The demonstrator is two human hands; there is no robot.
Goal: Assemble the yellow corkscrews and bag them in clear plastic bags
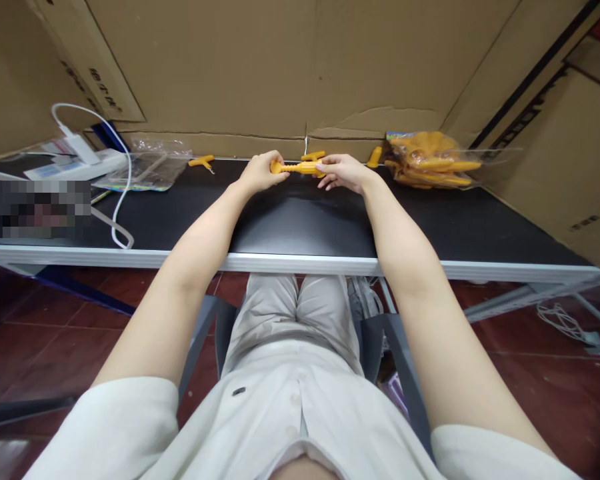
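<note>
Above the back part of the black table, my left hand (261, 172) is closed on the rounded end of a yellow plastic tool (300, 168). The tool lies sideways between my hands, with a narrow ridged neck and a thicker handle. My right hand (344, 172) pinches the handle end, its lower fingers partly spread. Just behind the tool is another yellow handle (313, 156), partly covered. A yellow T-handled drill (201, 161) with a metal spiral tip lies left of my left hand. To the right of my right hand stands a small yellow piece (375, 157).
A clear bag of yellow tools (430, 160) sits at the back right. Flattened clear packaging (150, 170) lies at the left, near a white power strip (80, 163) with a white cable (129, 170). Cardboard (300, 73) walls the table's back.
</note>
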